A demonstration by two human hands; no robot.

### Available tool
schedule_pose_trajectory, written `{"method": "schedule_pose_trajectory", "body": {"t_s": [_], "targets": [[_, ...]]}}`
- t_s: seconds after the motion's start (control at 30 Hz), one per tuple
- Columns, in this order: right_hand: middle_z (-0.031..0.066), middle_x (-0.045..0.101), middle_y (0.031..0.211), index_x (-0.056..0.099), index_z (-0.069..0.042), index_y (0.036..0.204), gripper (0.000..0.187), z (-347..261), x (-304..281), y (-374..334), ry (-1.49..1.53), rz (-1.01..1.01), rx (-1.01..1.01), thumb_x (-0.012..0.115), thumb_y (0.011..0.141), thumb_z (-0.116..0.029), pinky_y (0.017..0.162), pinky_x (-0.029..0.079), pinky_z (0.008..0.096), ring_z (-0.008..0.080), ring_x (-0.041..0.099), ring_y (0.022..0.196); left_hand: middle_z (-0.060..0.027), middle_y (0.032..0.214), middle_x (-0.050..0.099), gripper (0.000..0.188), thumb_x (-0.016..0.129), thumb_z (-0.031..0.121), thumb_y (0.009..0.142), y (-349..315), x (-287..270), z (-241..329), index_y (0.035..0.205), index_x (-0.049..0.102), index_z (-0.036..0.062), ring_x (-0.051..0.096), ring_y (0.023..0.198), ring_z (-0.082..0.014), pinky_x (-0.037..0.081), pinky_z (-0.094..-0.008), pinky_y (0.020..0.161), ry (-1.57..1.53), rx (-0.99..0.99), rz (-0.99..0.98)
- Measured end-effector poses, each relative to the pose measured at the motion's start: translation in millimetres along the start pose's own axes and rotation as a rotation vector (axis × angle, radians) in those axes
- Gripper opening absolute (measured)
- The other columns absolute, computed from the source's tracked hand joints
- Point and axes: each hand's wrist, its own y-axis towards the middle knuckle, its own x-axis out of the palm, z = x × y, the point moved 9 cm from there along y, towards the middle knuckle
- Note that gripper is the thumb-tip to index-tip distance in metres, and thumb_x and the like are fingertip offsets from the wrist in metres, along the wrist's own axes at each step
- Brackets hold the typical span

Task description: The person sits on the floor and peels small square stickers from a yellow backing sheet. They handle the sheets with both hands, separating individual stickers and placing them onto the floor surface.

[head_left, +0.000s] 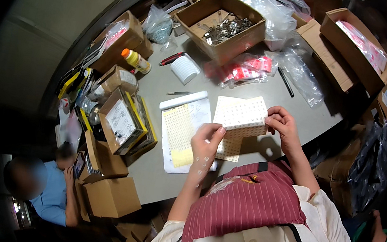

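Note:
Between my two hands is a pale sheet of small round stickers point(247, 115), bent and tilted over the table. My left hand point(208, 139) pinches its lower left corner between thumb and fingers. The right edge is gripped by my right hand point(282, 127). Several small round stickers cling to my left wrist. Under the held sheet, another sticker sheet point(228, 149) lies partly hidden. To the left, a yellowish sticker sheet point(178, 129) rests on a white pad of paper point(201, 114) with handwriting.
A cardboard box of small metal parts point(216, 51) stands at the far side. Nearby lie red-and-white packets point(243, 71), a black marker point(285, 81), a white label roll point(185, 69) and a yellow bottle point(138, 62). Boxes point(123, 119) line the left edge. A person in blue point(52, 190) sits at lower left.

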Motion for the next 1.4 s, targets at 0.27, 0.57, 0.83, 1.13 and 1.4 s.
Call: {"method": "schedule_pose_trajectory", "body": {"t_s": [0.27,0.57,0.83,1.13,1.4], "targets": [[0.0016,0.066,0.090,0.057,-0.004,0.121,0.034,5,-8,5,-0.050,-0.007,-0.048,0.068,0.089,-0.014,0.066,0.042,0.0239,0.0079,0.057,0.076,-0.0071,0.089,0.063,0.022,0.072,0.016,0.092,14,25,-14,0.099,0.067,-0.0046,0.063,0.077,-0.0132,0.051,-0.0277,0.072,-0.127,-0.034,-0.095],[0.0151,0.052,0.141,0.070,-0.014,0.115,0.045,-75,108,-86,-0.990,-0.241,-1.176,0.066,0.070,-0.009,0.110,0.038,0.0498,0.0364,0.044,0.130,-0.0021,0.071,0.055,0.025,0.072,0.020,0.092,40,43,-35,0.085,0.060,-0.0016,0.049,0.067,-0.0080,0.044,-0.0274,0.060,-0.273,-0.050,-0.039],[0.0128,0.056,0.138,0.073,-0.015,0.110,0.041,-72,124,-91,-0.991,-0.352,-1.149,0.069,0.069,-0.016,0.110,0.035,0.0525,0.0337,0.047,0.128,-0.0029,0.069,0.053,0.028,0.073,0.019,0.089,44,44,-14,0.081,0.056,-0.0008,0.047,0.065,-0.0093,0.043,-0.0286,0.058,-0.164,-0.015,-0.056],[0.0128,0.065,0.120,0.069,-0.003,0.105,0.037,-85,86,-66,-0.871,-0.194,-1.007,0.066,0.067,-0.005,0.105,0.039,0.0499,0.0350,0.055,0.114,-0.0052,0.082,0.058,0.022,0.073,0.016,0.090,34,35,-12,0.089,0.064,-0.0043,0.053,0.072,-0.0106,0.045,-0.0273,0.065,-0.216,-0.032,-0.111],[0.0133,0.065,0.118,0.065,-0.001,0.112,0.035,-89,62,-49,-0.888,-0.068,-0.900,0.068,0.077,-0.003,0.104,0.040,0.0481,0.0344,0.056,0.114,-0.0093,0.099,0.065,0.020,0.071,0.011,0.090,10,24,18,0.100,0.067,-0.0059,0.061,0.093,-0.0173,0.049,-0.0298,0.082,-0.128,0.136,-0.170]]}}
